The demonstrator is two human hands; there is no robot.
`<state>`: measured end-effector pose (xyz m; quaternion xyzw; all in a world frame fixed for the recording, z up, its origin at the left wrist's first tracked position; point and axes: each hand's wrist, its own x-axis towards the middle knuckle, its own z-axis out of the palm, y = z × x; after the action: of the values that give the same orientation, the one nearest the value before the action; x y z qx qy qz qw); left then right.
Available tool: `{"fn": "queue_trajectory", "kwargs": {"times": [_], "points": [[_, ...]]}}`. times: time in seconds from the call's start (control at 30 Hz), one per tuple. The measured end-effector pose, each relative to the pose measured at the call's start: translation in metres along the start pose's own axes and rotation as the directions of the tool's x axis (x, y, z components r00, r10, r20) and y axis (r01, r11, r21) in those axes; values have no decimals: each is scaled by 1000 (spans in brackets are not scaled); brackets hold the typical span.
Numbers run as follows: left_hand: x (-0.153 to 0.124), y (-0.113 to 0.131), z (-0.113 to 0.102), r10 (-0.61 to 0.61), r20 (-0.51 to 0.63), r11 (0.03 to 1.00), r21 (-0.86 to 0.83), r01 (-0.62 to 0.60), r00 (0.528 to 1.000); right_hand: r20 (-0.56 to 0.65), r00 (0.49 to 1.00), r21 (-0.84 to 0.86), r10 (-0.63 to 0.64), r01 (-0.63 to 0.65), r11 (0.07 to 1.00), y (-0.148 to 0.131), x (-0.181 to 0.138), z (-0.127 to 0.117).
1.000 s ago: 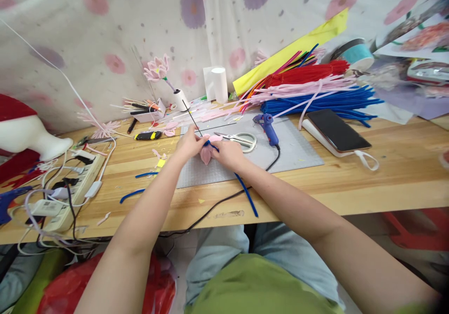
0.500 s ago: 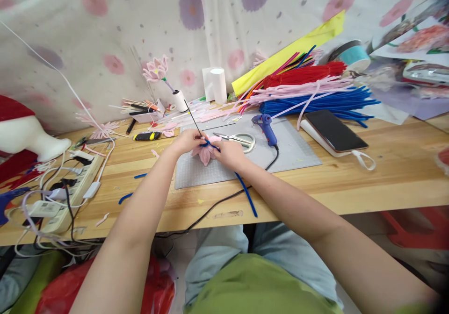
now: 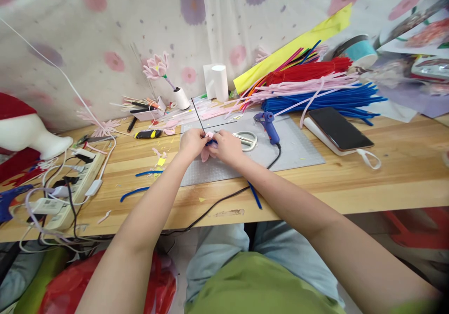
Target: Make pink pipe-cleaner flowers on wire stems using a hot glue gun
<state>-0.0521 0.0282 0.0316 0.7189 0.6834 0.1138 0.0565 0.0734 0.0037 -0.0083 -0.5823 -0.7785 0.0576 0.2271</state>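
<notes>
Over the grey cutting mat (image 3: 298, 153), my two hands meet at a pink pipe-cleaner flower (image 3: 205, 155), its petals pointing down toward me. My left hand (image 3: 192, 143) is closed on the flower near its base, where a thin dark stem (image 3: 198, 115) sticks up. With fingers pinched, my right hand (image 3: 227, 146) grips a blue pipe cleaner (image 3: 212, 142) at that base. Below my right forearm a blue length (image 3: 255, 196) shows; whether it joins the gripped piece is hidden. Most of the flower is covered by my fingers.
White-handled scissors (image 3: 248, 141) and a blue glue gun (image 3: 268, 126) lie right of my hands, its black cord (image 3: 224, 198) crossing the table. Farther right are a phone (image 3: 338, 128) and blue pipe cleaners (image 3: 319, 100). A power strip (image 3: 75, 188) sits left.
My right hand has moved up and closer to my left, and now covers more of the flower. The blue tail under my forearm shows shorter. The view has shifted slightly.
</notes>
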Motion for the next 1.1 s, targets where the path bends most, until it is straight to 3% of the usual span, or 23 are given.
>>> {"fn": "queue_trajectory", "kwargs": {"times": [0.13,0.3,0.4,1.1], "points": [[0,-5,1,18,5,998,-65,-18,1000,4,1000,5,9,-9,1000,1,2,2],[1,-24,1,296,102,922,-291,-256,950,34,999,5,1,-1,1000,2,4,3],[1,-33,5,376,81,880,-343,-329,923,25,999,-1,-20,20,1000,3,4,4],[-5,-28,15,286,9,911,-312,-269,958,65,995,-15,-70,71,997,8,4,3]]}}
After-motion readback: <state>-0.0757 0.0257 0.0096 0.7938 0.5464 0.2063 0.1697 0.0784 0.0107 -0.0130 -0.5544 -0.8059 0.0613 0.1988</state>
